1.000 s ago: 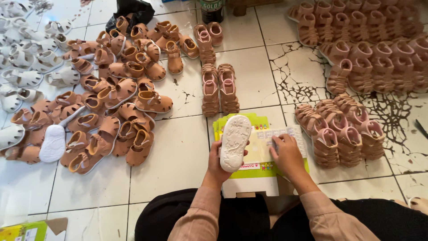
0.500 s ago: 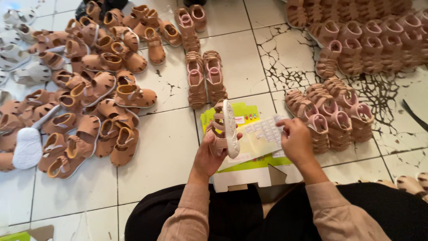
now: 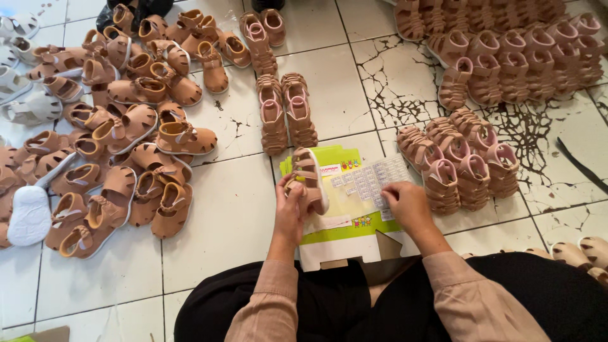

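Note:
My left hand [image 3: 290,214] grips a small tan sandal [image 3: 308,179] with a white sole, turned on its side so the straps face up. My right hand [image 3: 407,204] rests with its fingertips on a white sheet of small stickers [image 3: 369,181]. That sheet lies on a stack of flat green and yellow cardboard boxes [image 3: 354,234] in front of my knees. The sandal hangs just above the left part of the boxes.
A big loose heap of tan sandals [image 3: 120,145] covers the tiled floor at the left, with white ones [image 3: 28,107] at the far left. Neat rows of pink-lined sandals [image 3: 506,50] fill the upper right, a smaller group [image 3: 462,161] sits right of the boxes, and pairs [image 3: 285,114] stand ahead.
The sandal was sole-up a second ago; my left hand has turned it onto its side. My right hand stays at the sticker sheet. The view has shifted slightly to the right.

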Tool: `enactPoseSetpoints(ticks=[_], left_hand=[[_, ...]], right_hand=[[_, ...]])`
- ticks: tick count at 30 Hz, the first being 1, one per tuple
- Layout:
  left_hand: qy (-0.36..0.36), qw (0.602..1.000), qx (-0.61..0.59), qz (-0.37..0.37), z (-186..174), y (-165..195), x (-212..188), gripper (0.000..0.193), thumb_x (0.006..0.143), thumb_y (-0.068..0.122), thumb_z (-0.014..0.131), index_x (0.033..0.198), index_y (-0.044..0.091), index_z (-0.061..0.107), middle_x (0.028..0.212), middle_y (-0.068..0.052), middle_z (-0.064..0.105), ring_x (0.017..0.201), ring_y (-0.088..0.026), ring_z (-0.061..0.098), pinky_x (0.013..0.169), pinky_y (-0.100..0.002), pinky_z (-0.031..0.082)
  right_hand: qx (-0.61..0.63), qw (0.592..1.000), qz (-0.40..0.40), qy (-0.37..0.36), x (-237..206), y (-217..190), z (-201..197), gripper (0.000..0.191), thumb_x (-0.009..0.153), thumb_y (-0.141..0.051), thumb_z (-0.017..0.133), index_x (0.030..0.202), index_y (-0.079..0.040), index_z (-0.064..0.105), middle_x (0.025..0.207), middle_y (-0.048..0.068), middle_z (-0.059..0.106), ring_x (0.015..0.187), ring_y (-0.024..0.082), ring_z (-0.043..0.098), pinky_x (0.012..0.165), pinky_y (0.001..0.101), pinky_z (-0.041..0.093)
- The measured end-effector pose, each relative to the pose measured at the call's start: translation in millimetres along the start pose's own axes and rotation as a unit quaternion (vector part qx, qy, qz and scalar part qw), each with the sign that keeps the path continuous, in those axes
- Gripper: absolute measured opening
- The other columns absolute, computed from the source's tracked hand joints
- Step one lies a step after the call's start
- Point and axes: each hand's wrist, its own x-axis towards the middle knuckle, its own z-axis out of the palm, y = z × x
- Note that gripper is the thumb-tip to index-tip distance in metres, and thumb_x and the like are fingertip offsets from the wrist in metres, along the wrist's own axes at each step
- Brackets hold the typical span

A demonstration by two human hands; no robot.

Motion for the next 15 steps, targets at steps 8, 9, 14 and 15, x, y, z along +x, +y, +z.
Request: enactPoseSetpoints(ticks=[8, 9, 14, 15], left_hand=[[-0.006, 1.0, 0.005, 0.024, 0, 6, -7, 0.061, 0.09, 0.029, 0.065, 0.145, 0.021, 0.037, 0.131, -0.008, 0.056, 0.111, -0.021, 0.062, 0.079, -0.035, 0.055], [-0.012, 1.0, 0.0, 0.026, 0, 6, -6, 0.061, 0.091, 0.029, 0.065, 0.145, 0.021, 0.037, 0.132, -0.008, 0.055, 0.112, -0.02, 0.062, 0.081, -0.035, 0.056], [-0.004, 1.0, 0.011, 0.016, -1, 5, -7, 0.061, 0.091, 0.03, 0.064, 0.145, 0.022, 0.036, 0.131, -0.008, 0.056, 0.111, -0.021, 0.061, 0.08, -0.036, 0.056], [-0.006, 1.0, 0.011, 0.015, -1, 5, -7, 0.061, 0.091, 0.03, 0.065, 0.145, 0.022, 0.036, 0.131, -0.008, 0.056, 0.112, -0.021, 0.061, 0.081, -0.036, 0.056]], right_hand=[[-0.046, 0.996, -0.01, 0.076, -32, -14, 22, 0.027, 0.078, -0.018, 0.082, 0.099, -0.001, 0.078, 0.1, 0.011, 0.065, 0.102, 0.031, 0.06, 0.089, 0.04, 0.05], [-0.043, 0.996, -0.009, 0.076, -33, -16, 22, 0.025, 0.079, -0.017, 0.082, 0.098, -0.002, 0.078, 0.1, 0.011, 0.065, 0.102, 0.03, 0.06, 0.089, 0.0397, 0.05], [-0.022, 0.996, 0.009, 0.088, -36, -23, 23, 0.019, 0.079, -0.014, 0.082, 0.093, -0.003, 0.078, 0.099, 0.01, 0.066, 0.103, 0.03, 0.059, 0.09, 0.039, 0.05], [-0.02, 0.995, 0.013, 0.094, -36, -24, 23, 0.02, 0.077, -0.014, 0.082, 0.093, -0.003, 0.078, 0.099, 0.011, 0.066, 0.103, 0.03, 0.058, 0.09, 0.0392, 0.049]])
